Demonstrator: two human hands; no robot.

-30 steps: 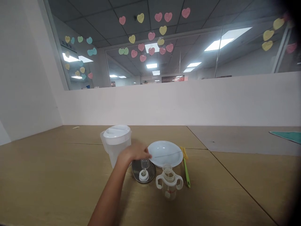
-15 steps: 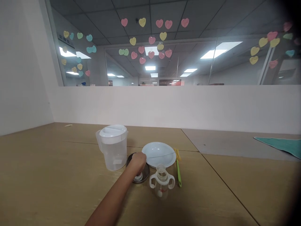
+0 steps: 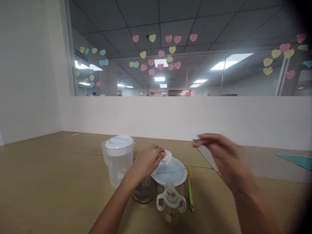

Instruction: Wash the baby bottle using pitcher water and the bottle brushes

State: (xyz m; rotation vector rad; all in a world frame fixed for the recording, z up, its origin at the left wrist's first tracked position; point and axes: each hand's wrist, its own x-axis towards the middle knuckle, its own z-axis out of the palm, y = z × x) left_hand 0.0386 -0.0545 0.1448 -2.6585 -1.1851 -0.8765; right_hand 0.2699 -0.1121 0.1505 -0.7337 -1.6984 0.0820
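Note:
My left hand (image 3: 148,160) pinches a white bottle collar (image 3: 166,156) above the left rim of a white plate (image 3: 170,182). Smeared by motion, my right hand (image 3: 220,156) is raised to the right, its fingers stretched out and holding nothing. A clear baby bottle (image 3: 170,208) with two white handles stands upright in front of the plate, its neck uncovered. Below my left hand is a round dark metal tray (image 3: 145,194) with a small clear piece on it, partly hidden.
A lidded clear plastic pitcher (image 3: 119,162) stands left of the metal tray. Right of the plate lies a brush (image 3: 190,191) with a green handle and yellow head. A green cloth (image 3: 297,161) is at the far right, and a white wall (image 3: 170,117) rises behind the table.
My left hand has lifted the white collar from the metal tray and moved up and right. My right hand has come into view. The camera has tilted slightly, shifting the scene down.

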